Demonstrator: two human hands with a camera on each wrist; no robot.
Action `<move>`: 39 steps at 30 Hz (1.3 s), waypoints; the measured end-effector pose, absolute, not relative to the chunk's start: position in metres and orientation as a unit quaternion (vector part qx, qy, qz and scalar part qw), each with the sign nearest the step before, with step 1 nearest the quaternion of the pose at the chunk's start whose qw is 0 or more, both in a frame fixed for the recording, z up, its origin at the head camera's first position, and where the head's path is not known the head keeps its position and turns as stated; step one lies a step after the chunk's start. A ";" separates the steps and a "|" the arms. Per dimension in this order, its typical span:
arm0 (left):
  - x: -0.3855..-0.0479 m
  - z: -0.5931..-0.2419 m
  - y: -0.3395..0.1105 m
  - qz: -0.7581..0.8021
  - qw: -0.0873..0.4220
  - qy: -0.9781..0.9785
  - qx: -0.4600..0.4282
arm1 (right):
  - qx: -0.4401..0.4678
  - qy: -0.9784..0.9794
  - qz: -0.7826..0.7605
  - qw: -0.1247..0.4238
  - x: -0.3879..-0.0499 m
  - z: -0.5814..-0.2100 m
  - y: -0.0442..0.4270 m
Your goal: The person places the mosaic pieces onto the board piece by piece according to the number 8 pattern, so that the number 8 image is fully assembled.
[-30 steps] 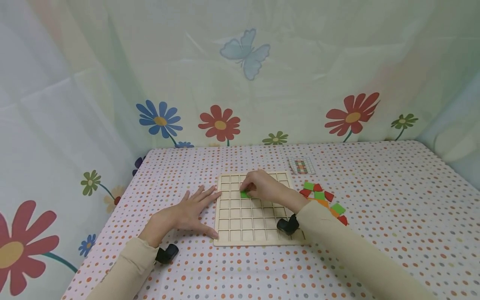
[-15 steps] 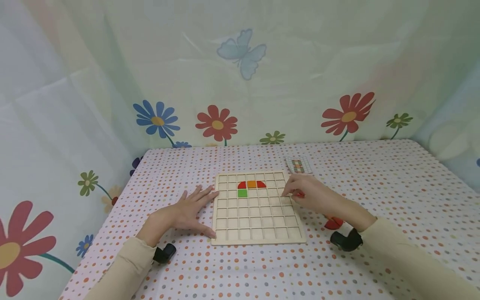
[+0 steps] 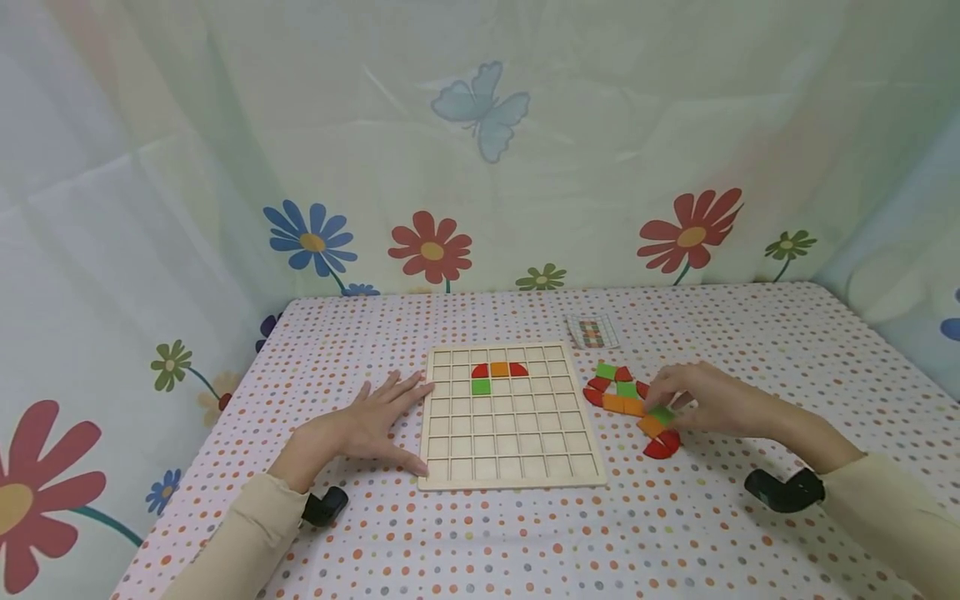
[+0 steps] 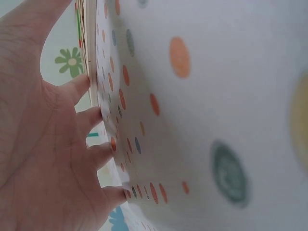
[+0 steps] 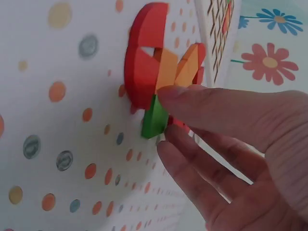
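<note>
My left hand rests with fingers spread on the cloth, its fingertips and thumb at the left edge of the wooden grid board. In the left wrist view the left hand holds nothing. On the board lie a green square tile, an orange square tile and two red quarter-round tiles. To the right of the board, my right hand pinches another green square tile between thumb and fingers, at the edge of the loose pile.
Loose red, orange and green tiles lie right of the board. A small printed pattern card lies beyond the board's far right corner. Dotted cloth covers the table, and a flowered curtain hangs behind.
My right hand has let go of the green square tile on the board and moved right to the loose pile, where it pinches another green tile. The left hand stays in place.
</note>
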State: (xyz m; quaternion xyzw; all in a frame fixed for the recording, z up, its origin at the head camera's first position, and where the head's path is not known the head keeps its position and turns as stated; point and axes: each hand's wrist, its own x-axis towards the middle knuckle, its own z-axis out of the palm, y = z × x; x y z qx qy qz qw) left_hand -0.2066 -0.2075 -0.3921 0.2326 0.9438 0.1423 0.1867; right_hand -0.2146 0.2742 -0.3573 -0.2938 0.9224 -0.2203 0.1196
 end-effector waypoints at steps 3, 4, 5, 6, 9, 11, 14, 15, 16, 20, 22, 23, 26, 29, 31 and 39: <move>-0.207 -0.392 -0.208 0.145 0.186 0.943 0.236 | -0.290 0.922 -0.218 0.133 -0.219 -0.359 0.276; -0.207 -0.392 -0.208 0.147 0.185 0.942 0.237 | -0.288 0.923 -0.220 0.133 -0.220 -0.360 0.276; -0.207 -0.392 -0.208 0.147 0.185 0.942 0.238 | -0.284 0.923 -0.224 0.134 -0.221 -0.360 0.276; -0.206 -0.392 -0.208 0.148 0.184 0.942 0.238 | -0.279 0.923 -0.227 0.135 -0.223 -0.360 0.276; -0.206 -0.393 -0.208 0.150 0.185 0.942 0.238 | -0.266 0.923 -0.237 0.143 -0.227 -0.360 0.276; -0.205 -0.393 -0.208 0.151 0.185 0.941 0.237 | -0.258 0.923 -0.240 0.153 -0.229 -0.359 0.275; -0.204 -0.392 -0.208 0.154 0.185 0.941 0.238 | -0.250 0.923 -0.239 0.171 -0.234 -0.359 0.274; -0.204 -0.392 -0.208 0.156 0.184 0.941 0.238 | -0.252 0.921 -0.239 0.176 -0.236 -0.358 0.274; -0.203 -0.392 -0.208 0.157 0.184 0.941 0.238 | -0.252 0.921 -0.238 0.179 -0.237 -0.358 0.274; -0.204 -0.392 -0.208 0.157 0.182 0.941 0.240 | -0.255 0.918 -0.240 0.188 -0.241 -0.357 0.278; -0.205 -0.392 -0.208 0.154 0.180 0.941 0.242 | -0.252 0.917 -0.246 0.187 -0.241 -0.358 0.281; -0.205 -0.392 -0.207 0.153 0.179 0.941 0.242 | -0.251 0.917 -0.249 0.184 -0.241 -0.358 0.282; -0.205 -0.392 -0.206 0.151 0.180 0.942 0.241 | -0.244 0.917 -0.261 0.177 -0.240 -0.361 0.285; -0.206 -0.392 -0.206 0.147 0.181 0.943 0.238 | -0.244 0.914 -0.276 0.170 -0.239 -0.365 0.287; -0.206 -0.392 -0.207 0.147 0.181 0.943 0.238 | -0.244 0.911 -0.287 0.168 -0.239 -0.366 0.287; -0.206 -0.391 -0.208 0.148 0.182 0.942 0.239 | -0.257 0.912 -0.288 0.138 -0.232 -0.368 0.287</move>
